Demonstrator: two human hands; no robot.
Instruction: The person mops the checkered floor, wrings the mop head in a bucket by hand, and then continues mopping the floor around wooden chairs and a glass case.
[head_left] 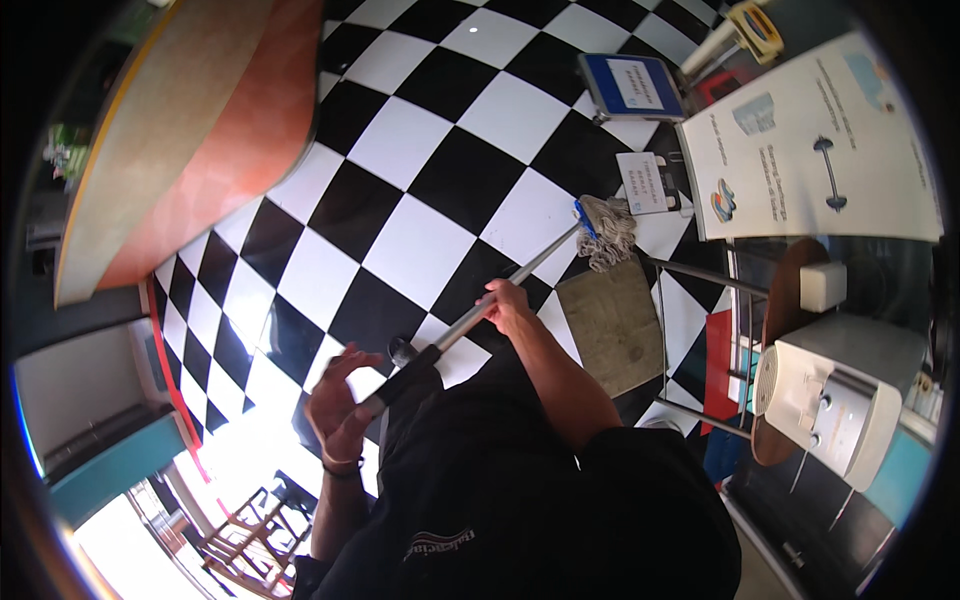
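Observation:
My right hand (pixel 507 303) is closed round the metal handle of a string mop (pixel 540 257), partway along the pole. At the handle's dark grip end, my left hand (pixel 338 398) has its fingers spread apart, with the thumb side close to the tip; it does not wrap the grip. The pole slants up and away to the right. Its blue clamp and grey string head (pixel 610 230) lie on the black-and-white checkered floor (pixel 415 245), against the far edge of a grey-brown mat (pixel 612 330).
Beyond the mop head are a flat plate with a paper label (pixel 645 183) and a blue platform scale (pixel 632 87). A white picture board (pixel 815 140) and a white water dispenser (pixel 830 400) stand right. An orange-beige counter (pixel 215 150) is left; wooden chairs (pixel 250 540) are lower left.

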